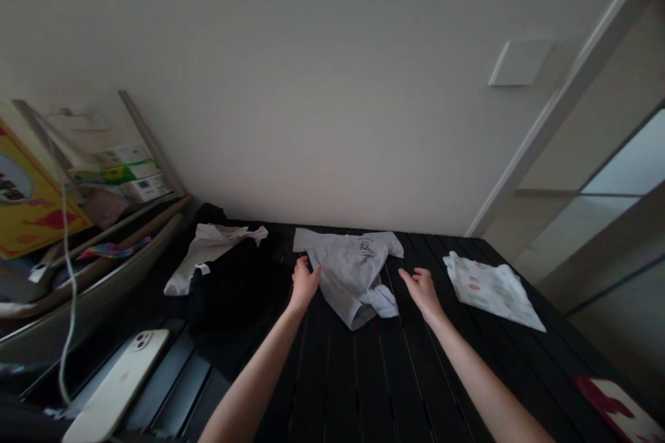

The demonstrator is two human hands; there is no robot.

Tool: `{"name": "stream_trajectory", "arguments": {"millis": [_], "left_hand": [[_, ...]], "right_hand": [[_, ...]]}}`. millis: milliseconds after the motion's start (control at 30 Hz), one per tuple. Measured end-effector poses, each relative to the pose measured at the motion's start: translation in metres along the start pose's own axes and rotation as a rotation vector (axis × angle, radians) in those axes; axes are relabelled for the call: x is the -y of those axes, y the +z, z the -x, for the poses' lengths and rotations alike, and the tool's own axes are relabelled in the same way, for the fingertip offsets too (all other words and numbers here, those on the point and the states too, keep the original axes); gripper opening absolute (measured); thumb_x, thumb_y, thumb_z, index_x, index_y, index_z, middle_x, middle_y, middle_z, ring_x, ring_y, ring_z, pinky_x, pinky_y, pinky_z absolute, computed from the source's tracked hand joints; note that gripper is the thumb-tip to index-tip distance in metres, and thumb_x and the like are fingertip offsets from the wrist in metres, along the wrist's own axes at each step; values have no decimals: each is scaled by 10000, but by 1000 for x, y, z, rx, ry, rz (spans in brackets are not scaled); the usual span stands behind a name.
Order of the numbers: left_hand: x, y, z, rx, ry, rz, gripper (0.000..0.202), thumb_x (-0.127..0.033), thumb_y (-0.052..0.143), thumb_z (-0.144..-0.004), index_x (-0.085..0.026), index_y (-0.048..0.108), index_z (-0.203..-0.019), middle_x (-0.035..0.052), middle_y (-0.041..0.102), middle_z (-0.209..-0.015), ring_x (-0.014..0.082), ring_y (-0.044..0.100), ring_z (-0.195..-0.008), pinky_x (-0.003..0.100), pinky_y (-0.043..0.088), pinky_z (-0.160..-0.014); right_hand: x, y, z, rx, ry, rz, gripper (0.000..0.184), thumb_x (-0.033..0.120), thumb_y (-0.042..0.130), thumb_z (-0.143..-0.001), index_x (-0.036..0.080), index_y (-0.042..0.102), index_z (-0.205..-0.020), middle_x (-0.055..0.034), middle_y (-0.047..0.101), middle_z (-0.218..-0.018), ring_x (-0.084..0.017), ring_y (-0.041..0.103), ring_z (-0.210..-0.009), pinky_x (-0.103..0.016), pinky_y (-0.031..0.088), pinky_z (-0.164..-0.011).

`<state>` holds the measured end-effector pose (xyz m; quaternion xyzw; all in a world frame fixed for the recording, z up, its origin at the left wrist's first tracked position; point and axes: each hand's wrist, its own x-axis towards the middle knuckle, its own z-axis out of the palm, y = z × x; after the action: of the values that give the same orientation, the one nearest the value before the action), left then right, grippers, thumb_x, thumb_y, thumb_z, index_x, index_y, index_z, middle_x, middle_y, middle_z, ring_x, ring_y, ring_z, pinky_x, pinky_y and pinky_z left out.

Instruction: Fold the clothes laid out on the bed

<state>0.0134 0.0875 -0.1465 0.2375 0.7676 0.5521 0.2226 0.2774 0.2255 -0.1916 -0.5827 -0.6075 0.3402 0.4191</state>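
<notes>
While the grey T-shirt (337,266) lay mid-frame, the left hand (305,282) at its edge and right hand (422,288) apart — both loose, apparently empty — arranging seemed underway; its rumpled hem (383,302) called for straightening.

A rumpled gray shirt (343,270) lies mid-frame on a black slatted table (343,387). The left hand (305,284) is at its left edge, the right hand (422,287) apart on its right. A phone (118,384) lies lower left, a patterned cloth (491,289) right of center.
</notes>
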Motion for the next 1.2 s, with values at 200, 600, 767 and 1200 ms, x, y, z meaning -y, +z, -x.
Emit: {"name": "stream_trajectory", "arguments": {"millis": [200, 600, 767, 1200], "left_hand": [[15, 30, 75, 245, 368, -738, 649, -398, 630, -761, -193, 414, -1337, 146, 458, -1346, 338, 457, -1200, 430, 411, -925], [-6, -49, 95, 310, 424, -807, 467, -114, 409, -804, -203, 578, -1231, 69, 601, -1067, 153, 626, -861, 238, 445, -796], [-7, -86, 123, 458, 363, -1074, 249, -195, 473, -800, -195, 680, -661, 70, 633, -897, 232, 594, -924, 355, 445, -796], [-22, -8, 3, 193, 553, -768, 316, -144, 362, -923, -169, 599, -1131, 93, 620, -1140, 183, 600, -1031, 275, 440, -894]], "right_hand": [[0, 32, 60, 260, -523, 346, 603, 402, 648, -692, 177, 451, -1216, -170, 532, -1199, -319, 564, -1078, -444, 467, -870], [30, -42, 69, 330, -319, 472, 372, 147, 371, -800, 171, 481, -1155, -49, 660, -770, -198, 660, -709, -268, 433, -658], [26, -80, 99, 530, -169, 921, 363, 164, 461, -773, 184, 568, -1120, -107, 688, -857, -260, 678, -772, -286, 382, -588], [49, 15, -5, 254, -441, 706, 233, 175, 400, -905, 181, 632, -919, -100, 661, -962, -200, 635, -874, -274, 420, -700]]}}
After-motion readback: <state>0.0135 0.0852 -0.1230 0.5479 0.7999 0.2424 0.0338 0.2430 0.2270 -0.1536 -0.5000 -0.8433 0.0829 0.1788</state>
